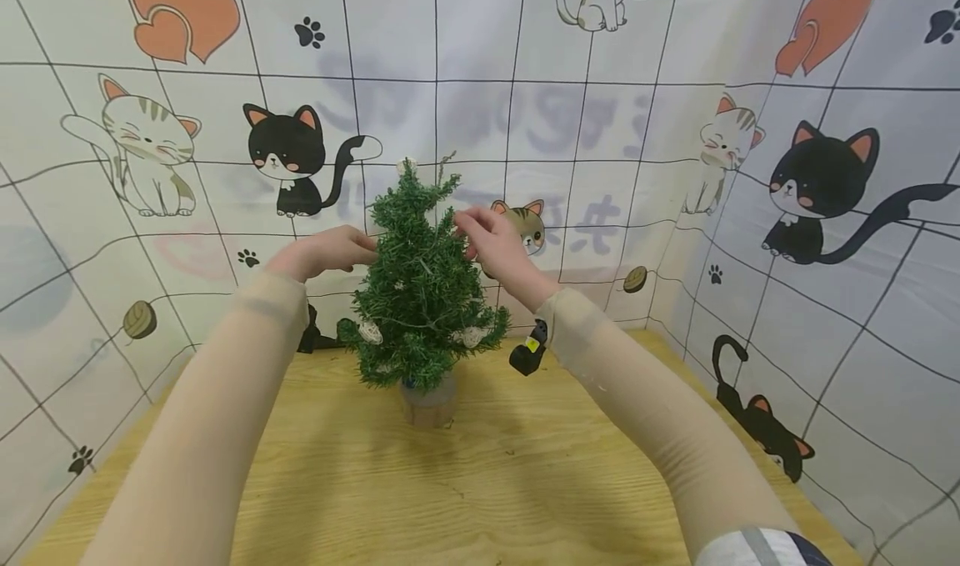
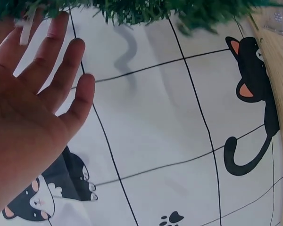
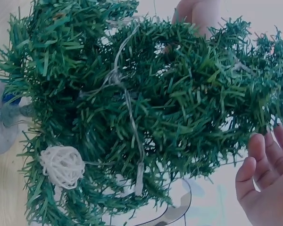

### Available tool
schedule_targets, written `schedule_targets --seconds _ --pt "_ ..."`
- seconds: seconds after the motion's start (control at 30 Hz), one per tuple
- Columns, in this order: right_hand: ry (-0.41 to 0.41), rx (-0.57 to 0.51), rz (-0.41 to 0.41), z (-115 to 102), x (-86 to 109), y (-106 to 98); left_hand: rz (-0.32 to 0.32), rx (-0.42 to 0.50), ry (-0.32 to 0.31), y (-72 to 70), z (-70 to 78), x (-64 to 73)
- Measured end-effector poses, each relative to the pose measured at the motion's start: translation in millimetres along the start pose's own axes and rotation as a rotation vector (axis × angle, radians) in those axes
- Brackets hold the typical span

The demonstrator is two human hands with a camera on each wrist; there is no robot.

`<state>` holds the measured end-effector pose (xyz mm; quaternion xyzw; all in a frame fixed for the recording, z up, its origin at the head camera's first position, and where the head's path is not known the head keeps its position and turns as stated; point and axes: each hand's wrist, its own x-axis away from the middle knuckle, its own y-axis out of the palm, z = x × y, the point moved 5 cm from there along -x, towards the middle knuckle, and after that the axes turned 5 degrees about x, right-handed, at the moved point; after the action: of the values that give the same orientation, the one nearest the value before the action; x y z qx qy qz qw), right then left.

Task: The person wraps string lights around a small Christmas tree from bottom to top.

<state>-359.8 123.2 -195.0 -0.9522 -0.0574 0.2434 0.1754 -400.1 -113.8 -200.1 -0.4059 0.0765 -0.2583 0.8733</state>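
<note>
A small green artificial Christmas tree (image 1: pixel 420 274) stands upright on a round base (image 1: pixel 429 403). A clear string-light wire (image 3: pixel 130 113) runs over its branches, carrying pale woven balls (image 3: pixel 62 166). On the tree's left side, my left hand (image 1: pixel 330 249) reaches in at mid-height. Its fingers (image 2: pixel 75 54) look loosely extended, the foremost part hidden at the branches; a small clear piece (image 2: pixel 26 34) overlaps them. My right hand (image 1: pixel 498 245) is at the upper right branches, thumb and forefinger close together. In the right wrist view its fingertips are right at the greenery; I cannot tell what they pinch.
The tree is on a light wooden table (image 1: pixel 480 499). A white grid-patterned cloth (image 1: pixel 480 32) with printed cats hangs close behind and along the sides. A black device with a yellow mark (image 1: pixel 529 348) is at my right wrist. Another ball (image 1: pixel 407 166) is near the treetop.
</note>
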Motion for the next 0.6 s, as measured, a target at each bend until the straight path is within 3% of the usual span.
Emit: schedule_targets --seconds 0.27,0.6 --pt "-0.001 -0.029 0.046 22.0 -4.6 -17.1 0.031 0.04 0.013 -17.4 -5.7 20.8" --pt "0.116 0.233 0.07 80.7 -0.3 -56.8 0.288 -0.049 -0.072 -44.6 -31.0 41.0"
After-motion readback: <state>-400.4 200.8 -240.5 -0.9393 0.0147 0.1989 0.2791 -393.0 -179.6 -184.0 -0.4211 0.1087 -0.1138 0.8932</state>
